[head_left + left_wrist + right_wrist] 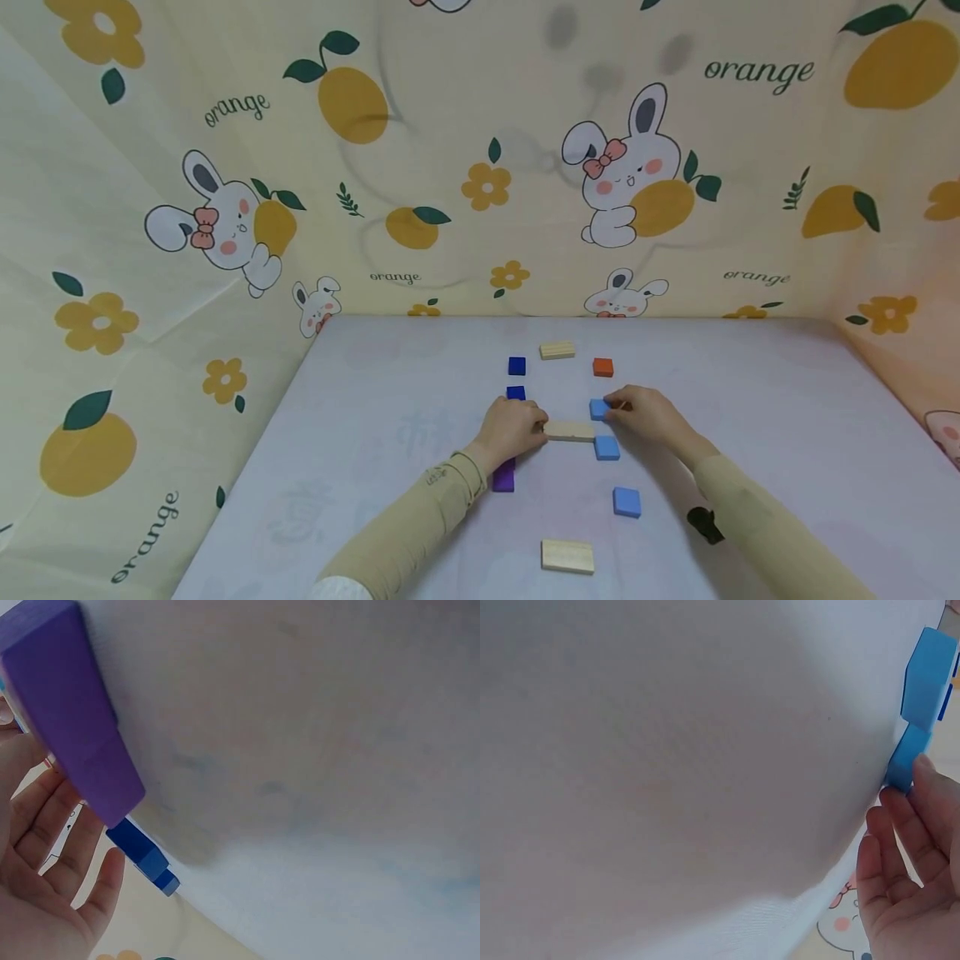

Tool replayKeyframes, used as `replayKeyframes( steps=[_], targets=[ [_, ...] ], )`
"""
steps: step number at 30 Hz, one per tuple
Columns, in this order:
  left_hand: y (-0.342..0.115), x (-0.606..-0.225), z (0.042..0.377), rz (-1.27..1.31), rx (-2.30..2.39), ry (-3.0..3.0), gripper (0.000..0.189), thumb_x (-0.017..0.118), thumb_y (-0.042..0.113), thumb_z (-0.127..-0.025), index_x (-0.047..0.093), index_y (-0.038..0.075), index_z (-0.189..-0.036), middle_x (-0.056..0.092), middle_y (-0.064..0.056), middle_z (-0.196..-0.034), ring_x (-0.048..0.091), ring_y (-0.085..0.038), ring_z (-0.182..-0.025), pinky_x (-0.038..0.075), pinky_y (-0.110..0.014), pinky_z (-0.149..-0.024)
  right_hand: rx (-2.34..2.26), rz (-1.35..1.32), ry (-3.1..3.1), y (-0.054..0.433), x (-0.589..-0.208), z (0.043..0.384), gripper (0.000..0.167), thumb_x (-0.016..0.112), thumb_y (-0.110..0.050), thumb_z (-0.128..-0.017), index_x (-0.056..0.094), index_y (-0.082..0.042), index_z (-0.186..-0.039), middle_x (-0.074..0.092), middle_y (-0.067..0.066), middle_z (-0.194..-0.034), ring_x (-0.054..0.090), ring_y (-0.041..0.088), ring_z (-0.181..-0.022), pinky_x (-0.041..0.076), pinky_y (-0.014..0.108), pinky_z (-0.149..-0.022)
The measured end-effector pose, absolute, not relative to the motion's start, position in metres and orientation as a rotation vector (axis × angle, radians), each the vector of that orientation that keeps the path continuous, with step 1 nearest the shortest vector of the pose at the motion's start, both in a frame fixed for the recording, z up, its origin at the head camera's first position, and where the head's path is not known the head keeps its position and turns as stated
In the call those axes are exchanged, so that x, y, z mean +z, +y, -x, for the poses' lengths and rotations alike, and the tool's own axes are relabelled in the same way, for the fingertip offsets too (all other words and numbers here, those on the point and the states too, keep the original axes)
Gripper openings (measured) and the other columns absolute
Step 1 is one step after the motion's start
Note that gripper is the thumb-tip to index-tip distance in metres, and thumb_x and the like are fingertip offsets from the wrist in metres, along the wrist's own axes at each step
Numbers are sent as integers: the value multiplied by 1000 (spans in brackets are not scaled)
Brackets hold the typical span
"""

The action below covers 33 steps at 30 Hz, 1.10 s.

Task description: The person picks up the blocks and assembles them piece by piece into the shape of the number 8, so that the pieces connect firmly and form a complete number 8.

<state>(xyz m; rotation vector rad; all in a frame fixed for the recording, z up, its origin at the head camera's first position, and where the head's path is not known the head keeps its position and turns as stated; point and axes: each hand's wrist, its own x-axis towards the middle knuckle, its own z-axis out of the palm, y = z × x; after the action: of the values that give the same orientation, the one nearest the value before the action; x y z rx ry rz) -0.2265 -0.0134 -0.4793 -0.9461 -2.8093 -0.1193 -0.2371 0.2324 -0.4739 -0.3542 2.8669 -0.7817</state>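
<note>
In the head view my left hand (510, 429) pinches the left end of a pale wooden block (568, 431) lying crosswise; the fingertips are partly hidden. Under that forearm shows a purple block (504, 477), large in the left wrist view, where the left hand (56, 855) is beside it. My right hand (652, 417) pinches a light blue block (597, 409) between thumb and forefinger, at the wooden block's right end. Just nearer, another light blue block (607, 448) lies against that same end. The right wrist view shows the thumb and forefinger on the held block (909, 757).
Two dark blue blocks (517, 366) lie beyond the left hand. Farther back are a grooved wooden block (557, 350) and an orange-red block (603, 367). Nearer me lie a light blue block (627, 502) and a wooden block (567, 557). A patterned cloth (487, 242) hangs behind the table.
</note>
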Motion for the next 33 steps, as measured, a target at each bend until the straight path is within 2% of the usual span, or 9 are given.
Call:
replayKeyframes(
  steps=[12, 18, 33],
  targets=[
    [-13, -476, 225, 938, -141, -2823, 22, 72, 38, -77, 74, 24, -95, 69, 13, -81, 54, 0, -60, 38, -18, -61, -778, 396, 2870, 232, -471, 229, 30, 66, -18, -85, 67, -3, -111, 69, 7, -96, 58, 16, -82, 52, 37, -76],
    [-13, -475, 225, 935, -137, -2824, 22, 72, 38, -77, 74, 24, -94, 69, 13, -79, 51, 0, -58, 37, -18, -59, -794, 419, 2872, 233, -471, 227, 30, 66, -18, -85, 66, -2, -111, 69, 6, -96, 58, 15, -82, 51, 37, -74],
    [-13, -476, 224, 933, -136, -2822, 23, 73, 38, -77, 74, 24, -95, 69, 13, -80, 52, 0, -58, 39, -19, -61, -801, 427, 2872, 234, -476, 227, 32, 66, -20, -85, 67, -3, -111, 69, 6, -95, 59, 16, -82, 51, 38, -75]
  ],
)
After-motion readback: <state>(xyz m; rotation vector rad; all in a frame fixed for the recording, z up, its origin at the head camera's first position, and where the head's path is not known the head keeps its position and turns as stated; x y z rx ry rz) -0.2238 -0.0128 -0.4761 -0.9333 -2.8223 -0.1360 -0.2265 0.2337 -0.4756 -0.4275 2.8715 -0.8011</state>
